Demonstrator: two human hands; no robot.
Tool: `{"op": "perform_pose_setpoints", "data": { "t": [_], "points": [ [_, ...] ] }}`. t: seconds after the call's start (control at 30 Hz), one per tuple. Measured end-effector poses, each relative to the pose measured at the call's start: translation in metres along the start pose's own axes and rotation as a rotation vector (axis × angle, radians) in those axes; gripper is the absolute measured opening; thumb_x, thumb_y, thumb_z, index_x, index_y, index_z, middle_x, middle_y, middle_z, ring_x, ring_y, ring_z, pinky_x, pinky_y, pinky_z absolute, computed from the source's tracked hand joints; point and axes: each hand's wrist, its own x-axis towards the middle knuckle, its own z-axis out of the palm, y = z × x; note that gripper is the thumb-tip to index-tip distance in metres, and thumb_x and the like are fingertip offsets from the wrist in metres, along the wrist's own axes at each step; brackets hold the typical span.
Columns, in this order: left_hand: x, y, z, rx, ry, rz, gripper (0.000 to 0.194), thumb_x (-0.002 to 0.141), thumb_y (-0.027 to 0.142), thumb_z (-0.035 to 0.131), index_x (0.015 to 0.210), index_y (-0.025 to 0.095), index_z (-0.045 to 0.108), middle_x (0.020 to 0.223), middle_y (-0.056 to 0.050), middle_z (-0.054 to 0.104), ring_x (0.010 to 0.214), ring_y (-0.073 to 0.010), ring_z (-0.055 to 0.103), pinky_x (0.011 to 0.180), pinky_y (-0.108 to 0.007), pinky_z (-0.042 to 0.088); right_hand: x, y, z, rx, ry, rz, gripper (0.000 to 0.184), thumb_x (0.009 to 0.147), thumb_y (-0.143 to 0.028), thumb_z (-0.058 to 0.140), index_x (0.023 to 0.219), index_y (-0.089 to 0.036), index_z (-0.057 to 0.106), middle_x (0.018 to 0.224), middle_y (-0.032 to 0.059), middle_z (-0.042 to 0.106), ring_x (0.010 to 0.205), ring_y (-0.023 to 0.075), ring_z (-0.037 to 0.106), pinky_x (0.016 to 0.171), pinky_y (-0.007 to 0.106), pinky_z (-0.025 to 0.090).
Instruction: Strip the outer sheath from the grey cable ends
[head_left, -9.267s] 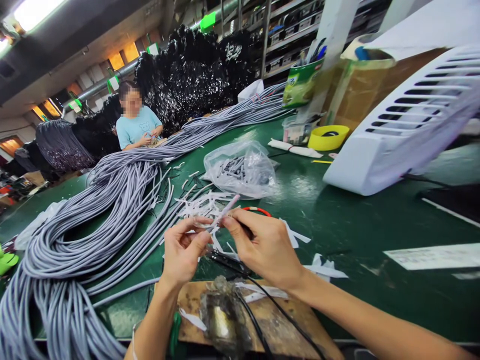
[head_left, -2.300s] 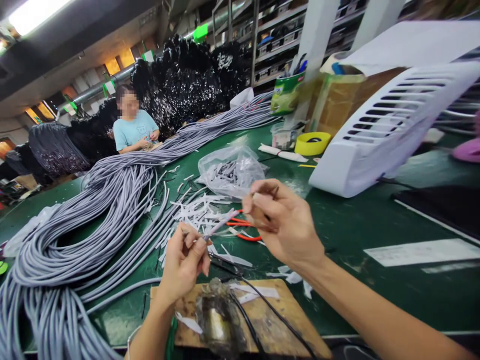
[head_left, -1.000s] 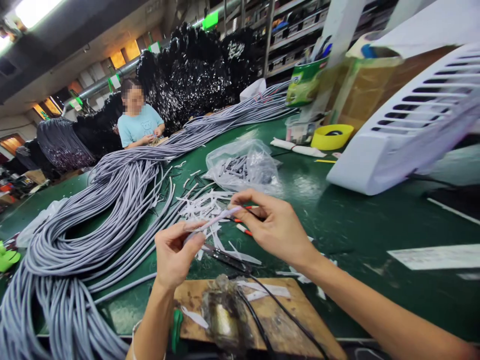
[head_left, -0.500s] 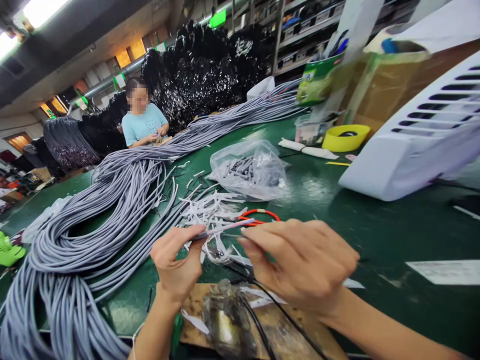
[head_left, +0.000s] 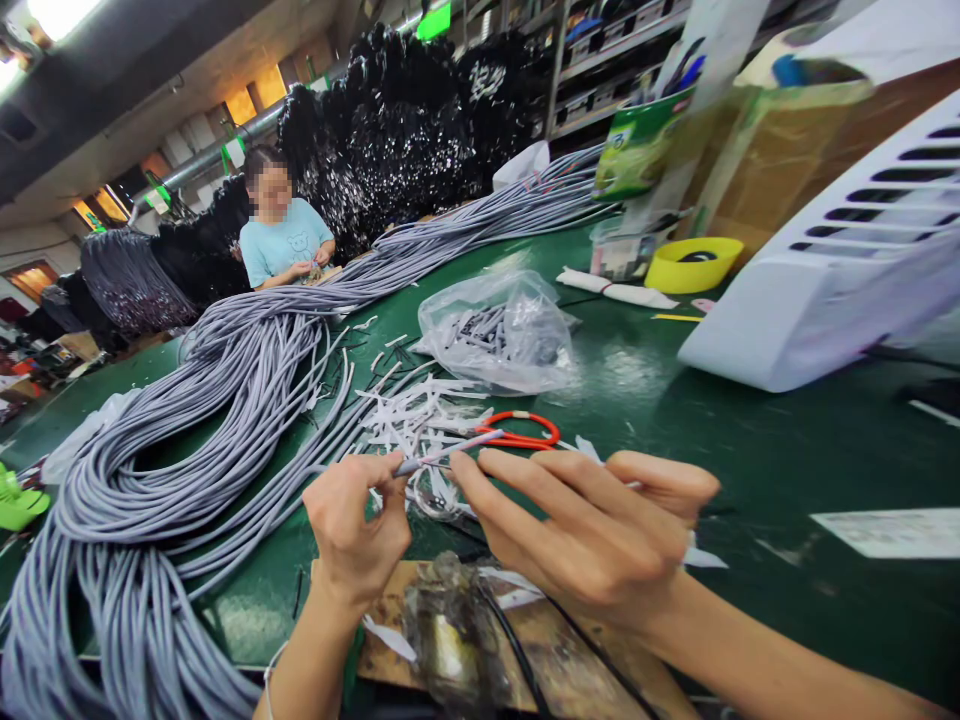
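My left hand [head_left: 356, 520] is closed around a grey cable [head_left: 405, 467], near its end. Out of the grey sheath a pale pinkish-white core [head_left: 476, 441] points up to the right. Just below this core a thin dark strand runs to the fingertips of my right hand [head_left: 577, 520], which pinch it; the thumb is mostly hidden behind the fingers. Behind both hands lie a pile of white strips [head_left: 416, 415] and a red loop handle [head_left: 553, 432]. Under my wrists is a wooden board [head_left: 390, 600] bearing a yellowish metal cylinder [head_left: 450, 645] in a murky wrapping.
A thick bundle of grey cables [head_left: 247, 390] curves along the left of the green table [head_left: 630, 400]. Farther back sit a clear bag of short grey pieces [head_left: 495, 335], a yellow tape roll [head_left: 694, 265] and a white slatted housing [head_left: 795, 300]. A person [head_left: 285, 240] sits across the table.
My right hand, earlier on the pale core, has moved down to the thin strand, its fingers now more stretched. My left hand keeps hold of the cable. The view has shifted slightly.
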Motion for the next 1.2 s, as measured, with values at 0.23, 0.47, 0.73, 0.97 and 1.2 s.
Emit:
{"op": "perform_pose_setpoints", "data": {
  "t": [0.23, 0.47, 0.73, 0.97, 1.2],
  "points": [
    [0.003, 0.001, 0.0, 0.048, -0.032, 0.122, 0.027, 0.067, -0.006, 0.055, 0.061, 0.017, 0.043, 0.063, -0.003, 0.067, 0.059, -0.0121, 0.064, 0.056, -0.021, 0.049, 0.002, 0.005, 0.005, 0.114, -0.033, 0.073, 0.011, 0.073, -0.009, 0.057, 0.071, -0.019, 0.061, 0.064, -0.004, 0.069, 0.052, 0.012, 0.053, 0.057, 0.033, 0.024],
    [0.002, 0.001, 0.002, 0.054, -0.048, 0.066, 0.025, 0.069, -0.002, 0.057, 0.062, 0.017, 0.043, 0.059, -0.001, 0.065, 0.056, -0.0119, 0.063, 0.054, -0.02, 0.048, 0.002, 0.009, 0.008, 0.194, -0.062, 0.076, 0.011, 0.074, -0.009, 0.058, 0.071, -0.019, 0.06, 0.064, -0.0028, 0.068, 0.054, 0.0132, 0.053, 0.06, 0.033, 0.025],
    [0.004, 0.006, 0.004, -0.111, -0.064, -0.19, 0.014, 0.068, 0.008, 0.061, 0.072, 0.017, 0.051, 0.059, 0.004, 0.059, 0.05, -0.0073, 0.057, 0.049, -0.016, 0.046, 0.001, 0.007, 0.013, 0.329, -0.073, 0.188, 0.015, 0.08, -0.015, 0.055, 0.065, -0.018, 0.058, 0.06, -0.0006, 0.064, 0.055, 0.0123, 0.053, 0.059, 0.031, 0.028],
    [0.008, 0.008, 0.004, -0.294, -0.162, -0.281, 0.015, 0.07, 0.004, 0.057, 0.073, 0.018, 0.063, 0.062, 0.001, 0.063, 0.053, -0.0086, 0.053, 0.048, -0.018, 0.043, 0.002, 0.006, 0.013, 0.407, -0.058, 0.253, 0.009, 0.079, -0.015, 0.057, 0.07, -0.018, 0.059, 0.06, -0.0007, 0.064, 0.056, 0.0121, 0.055, 0.059, 0.03, 0.03],
    [0.009, 0.007, 0.001, -0.436, -0.349, -0.281, 0.023, 0.068, -0.001, 0.049, 0.06, 0.018, 0.06, 0.059, 0.001, 0.055, 0.055, -0.0098, 0.048, 0.048, -0.02, 0.039, 0.002, 0.006, 0.013, 0.577, -0.091, 0.462, 0.009, 0.08, -0.016, 0.054, 0.072, -0.019, 0.055, 0.057, -0.0027, 0.058, 0.05, 0.0088, 0.049, 0.052, 0.026, 0.034]
  ]
}}
